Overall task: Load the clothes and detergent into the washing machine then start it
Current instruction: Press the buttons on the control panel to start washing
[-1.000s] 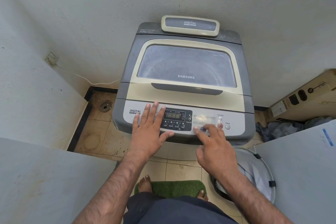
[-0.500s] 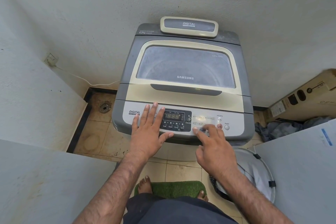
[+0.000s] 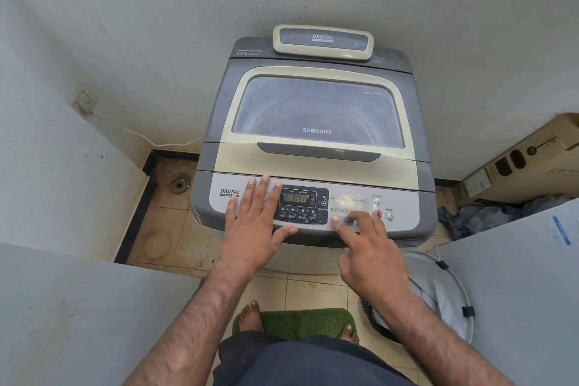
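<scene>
Walled corner: washing machine (image 3: 316, 135) panel under flat left hand (image 3: 255, 229), right hand's (image 3: 372, 257) forefinger pressing.

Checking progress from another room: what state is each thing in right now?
Washer lid: closed.
Display: lit.
Left hand: flat on the panel, empty.
Right hand: fingertip at the Program button.
Laundry basket: on the floor, cloth inside.
Cardboard box: lying tilted by the wall.
</scene>
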Motion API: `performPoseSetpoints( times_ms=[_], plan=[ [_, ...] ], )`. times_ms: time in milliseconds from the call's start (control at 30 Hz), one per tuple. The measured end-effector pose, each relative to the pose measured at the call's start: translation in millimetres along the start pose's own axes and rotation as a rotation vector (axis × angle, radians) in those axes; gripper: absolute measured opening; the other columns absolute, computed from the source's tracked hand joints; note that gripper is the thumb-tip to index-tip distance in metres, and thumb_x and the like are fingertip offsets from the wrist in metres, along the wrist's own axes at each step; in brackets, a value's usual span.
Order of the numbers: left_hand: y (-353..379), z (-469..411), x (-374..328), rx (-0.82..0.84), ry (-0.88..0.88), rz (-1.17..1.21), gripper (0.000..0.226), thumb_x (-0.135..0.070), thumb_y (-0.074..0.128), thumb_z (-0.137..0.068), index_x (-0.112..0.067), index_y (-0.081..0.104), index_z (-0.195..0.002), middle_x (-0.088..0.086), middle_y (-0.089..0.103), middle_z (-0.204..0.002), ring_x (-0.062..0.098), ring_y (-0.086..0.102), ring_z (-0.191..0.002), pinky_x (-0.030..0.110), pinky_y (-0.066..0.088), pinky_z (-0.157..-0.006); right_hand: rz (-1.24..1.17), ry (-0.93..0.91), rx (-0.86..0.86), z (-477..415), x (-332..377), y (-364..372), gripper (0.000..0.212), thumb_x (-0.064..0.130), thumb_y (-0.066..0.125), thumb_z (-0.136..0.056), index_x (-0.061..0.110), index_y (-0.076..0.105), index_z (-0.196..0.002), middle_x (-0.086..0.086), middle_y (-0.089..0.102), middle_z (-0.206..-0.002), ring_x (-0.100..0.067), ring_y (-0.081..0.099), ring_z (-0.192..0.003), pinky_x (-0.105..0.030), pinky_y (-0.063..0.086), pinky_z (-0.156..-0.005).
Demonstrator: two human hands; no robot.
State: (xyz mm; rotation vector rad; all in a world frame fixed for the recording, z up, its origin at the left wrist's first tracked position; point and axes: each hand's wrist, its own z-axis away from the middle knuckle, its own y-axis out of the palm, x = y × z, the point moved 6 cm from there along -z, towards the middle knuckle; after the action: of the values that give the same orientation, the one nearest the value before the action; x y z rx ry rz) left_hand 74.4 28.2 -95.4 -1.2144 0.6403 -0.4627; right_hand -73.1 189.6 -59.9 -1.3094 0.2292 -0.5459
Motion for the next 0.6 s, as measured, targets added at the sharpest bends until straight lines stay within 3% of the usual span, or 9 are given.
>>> performPoseSetpoints(
  times_ms=[433, 600],
  plan=[
    [-2, 0, -2, 0.013, -0.008, -0.022, 0.091, -0.074, 0.033, -0.098, -0.034, -0.014, -0.166, -0.005, -0.026, -0.173, 0.021, -0.024, -0.160, 0.053, -0.008, -0.129, -0.005, -0.009, -0.004, 5, -1, 7, 0.071, 0.030, 0.054, -0.091, 0.033, 0.030, -0.158, -0.003, 0.027, -0.161, -0.023, 0.024, -0.148, -0.037, 0.054, -0.102],
    [-2, 1, -2, 0.017, -0.012, -0.028, 0.091, -0.073, 0.034, -0.099, -0.034, -0.016, -0.165, -0.005, -0.027, -0.173, 0.021, -0.024, -0.160, 0.052, -0.009, -0.128, 0.026, -0.020, 0.010, 8, -4, 13, 0.077, 0.028, 0.059, -0.087, 0.030, 0.031, -0.159, -0.006, 0.033, -0.161, -0.027, 0.029, -0.149, -0.041, 0.057, -0.095]
  ],
)
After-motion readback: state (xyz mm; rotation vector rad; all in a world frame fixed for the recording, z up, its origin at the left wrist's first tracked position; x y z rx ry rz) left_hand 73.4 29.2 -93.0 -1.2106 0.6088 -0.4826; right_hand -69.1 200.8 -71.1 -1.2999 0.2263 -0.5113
